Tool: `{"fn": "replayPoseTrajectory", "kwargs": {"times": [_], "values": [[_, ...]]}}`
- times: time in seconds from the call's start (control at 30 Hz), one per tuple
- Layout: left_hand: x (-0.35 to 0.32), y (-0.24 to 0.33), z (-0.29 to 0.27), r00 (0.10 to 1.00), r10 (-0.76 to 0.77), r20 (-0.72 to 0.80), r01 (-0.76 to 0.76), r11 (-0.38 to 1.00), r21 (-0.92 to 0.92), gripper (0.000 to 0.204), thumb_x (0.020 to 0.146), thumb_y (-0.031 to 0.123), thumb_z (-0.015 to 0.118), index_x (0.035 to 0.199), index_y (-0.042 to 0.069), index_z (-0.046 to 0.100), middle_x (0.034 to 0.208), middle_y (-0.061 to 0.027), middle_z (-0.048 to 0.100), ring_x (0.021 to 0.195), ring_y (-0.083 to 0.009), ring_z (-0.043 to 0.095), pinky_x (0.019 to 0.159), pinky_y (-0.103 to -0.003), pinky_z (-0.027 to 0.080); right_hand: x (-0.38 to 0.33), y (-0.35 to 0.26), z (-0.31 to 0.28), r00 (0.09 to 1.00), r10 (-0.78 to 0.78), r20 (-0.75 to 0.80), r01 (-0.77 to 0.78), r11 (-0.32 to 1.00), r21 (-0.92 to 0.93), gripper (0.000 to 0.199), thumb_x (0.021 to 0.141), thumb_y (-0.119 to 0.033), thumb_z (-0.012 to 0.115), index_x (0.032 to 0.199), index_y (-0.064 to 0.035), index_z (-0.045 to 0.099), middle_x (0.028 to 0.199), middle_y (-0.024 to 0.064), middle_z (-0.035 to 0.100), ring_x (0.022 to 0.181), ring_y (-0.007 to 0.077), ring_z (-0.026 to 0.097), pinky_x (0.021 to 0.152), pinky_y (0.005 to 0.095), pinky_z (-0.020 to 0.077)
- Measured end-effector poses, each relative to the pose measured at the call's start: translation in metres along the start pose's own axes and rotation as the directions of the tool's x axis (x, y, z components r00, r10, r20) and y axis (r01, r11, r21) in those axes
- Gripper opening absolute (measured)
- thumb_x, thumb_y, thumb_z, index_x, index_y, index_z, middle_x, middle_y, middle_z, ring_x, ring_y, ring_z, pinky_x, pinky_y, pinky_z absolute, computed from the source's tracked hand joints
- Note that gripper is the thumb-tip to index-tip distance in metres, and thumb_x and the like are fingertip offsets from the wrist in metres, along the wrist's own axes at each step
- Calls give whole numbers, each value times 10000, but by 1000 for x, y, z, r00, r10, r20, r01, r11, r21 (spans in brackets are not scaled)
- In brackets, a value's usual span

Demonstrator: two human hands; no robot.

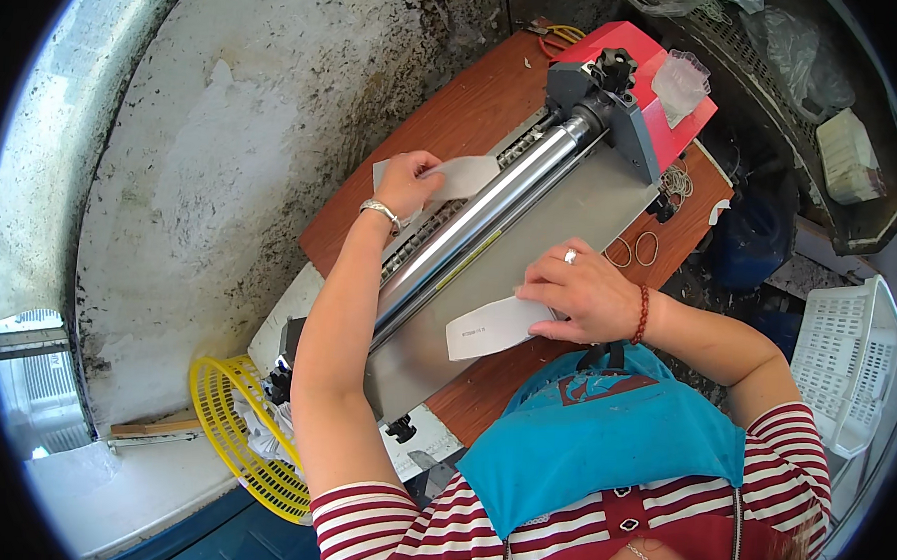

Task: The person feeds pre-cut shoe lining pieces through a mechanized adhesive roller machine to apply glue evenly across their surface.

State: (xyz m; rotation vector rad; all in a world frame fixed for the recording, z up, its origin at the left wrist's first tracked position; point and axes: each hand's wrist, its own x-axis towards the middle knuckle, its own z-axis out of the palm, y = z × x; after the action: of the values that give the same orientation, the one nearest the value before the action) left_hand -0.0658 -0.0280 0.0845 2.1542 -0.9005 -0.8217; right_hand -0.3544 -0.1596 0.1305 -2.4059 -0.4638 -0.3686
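A roller machine with a shiny metal roller lies slantwise before me. On its far left side, my left hand is closed on a pale curved strip, whose right end reaches the roller. Some of the strip lies hidden under my fingers. Over the flat metal feed plate on the near side, my right hand pinches a white insole-shaped piece between thumb and fingers. That piece is flat, with a pointed left end and small dark print on it.
The machine has a red end housing with a black knob. It stands on a brown wooden table. Rubber bands lie at the right. A yellow basket stands lower left, a white crate far right. A stained wall rises at left.
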Motion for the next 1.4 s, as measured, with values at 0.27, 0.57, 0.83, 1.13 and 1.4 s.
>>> {"fn": "replayPoseTrajectory", "kwargs": {"times": [0.27,0.57,0.83,1.13,1.4], "values": [[2,-32,-33,923,47,-381,226,737,638,430,740,185,675,1157,98,611,1194,-145,606,1029,-286,615,876,-387,489,-5,-6,17,996,80,-38,-84,990,-114,276,728,-192,736,962,-104,619,927,40,569,892,212,560,774,366,413],[5,-52,-19,984,-180,-11,171,917,361,435,815,242,627,1207,55,596,1187,-165,602,1069,-264,601,913,-362,471,-3,-2,13,986,48,-158,-58,997,-57,122,776,-157,685,854,-75,638,831,31,597,760,193,586,668,337,457],[-14,5,9,979,-47,197,63,995,-73,286,866,251,583,1026,26,659,890,-39,639,789,-113,575,746,-268,470,-15,50,-19,680,694,236,-713,550,436,171,793,-146,657,794,23,683,687,104,673,624,151,636,607,290,510],[0,12,14,970,-45,240,45,999,5,277,825,274,658,936,20,676,854,-64,666,777,-139,601,712,-282,483,1,11,-4,914,395,-95,-383,916,121,204,782,-140,682,957,-48,631,792,90,600,735,268,604,648,370,487],[12,-27,-19,936,50,-347,-42,999,31,127,773,107,647,876,34,659,836,-58,664,749,-164,613,701,-299,495,0,-9,18,989,119,-92,-123,992,-42,184,749,-138,710,918,-111,642,864,52,553,765,259,547,688,392,450]]}}
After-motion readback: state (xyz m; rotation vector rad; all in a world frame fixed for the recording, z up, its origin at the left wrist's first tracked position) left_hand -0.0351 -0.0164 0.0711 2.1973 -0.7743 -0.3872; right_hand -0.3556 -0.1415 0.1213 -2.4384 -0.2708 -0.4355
